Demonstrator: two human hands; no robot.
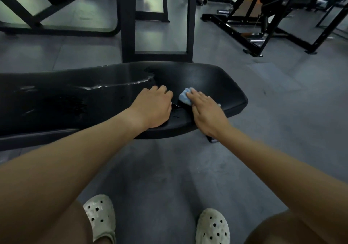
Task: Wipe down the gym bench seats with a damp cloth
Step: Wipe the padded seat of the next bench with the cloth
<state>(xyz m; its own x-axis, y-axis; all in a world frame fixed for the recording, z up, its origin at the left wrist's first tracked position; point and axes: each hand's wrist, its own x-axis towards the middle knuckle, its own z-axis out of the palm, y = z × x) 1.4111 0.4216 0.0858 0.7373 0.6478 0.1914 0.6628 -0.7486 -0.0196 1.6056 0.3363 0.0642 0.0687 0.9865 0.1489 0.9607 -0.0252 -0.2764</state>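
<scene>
Bench seat: wet streak at left, wiping under way. Left hand rests on seat, loosely curled, empty. Cloth on seat's right end, pressed under flat-fingered right hand. Next, likely: sweep cloth over remaining right end, keeping pressure even.

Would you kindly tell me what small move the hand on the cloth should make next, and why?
Probably slide the blue cloth leftward along the bench seat toward the pooled water streak. The right hand presses it flat with straight fingers, and that wet line looks unwiped.
</scene>
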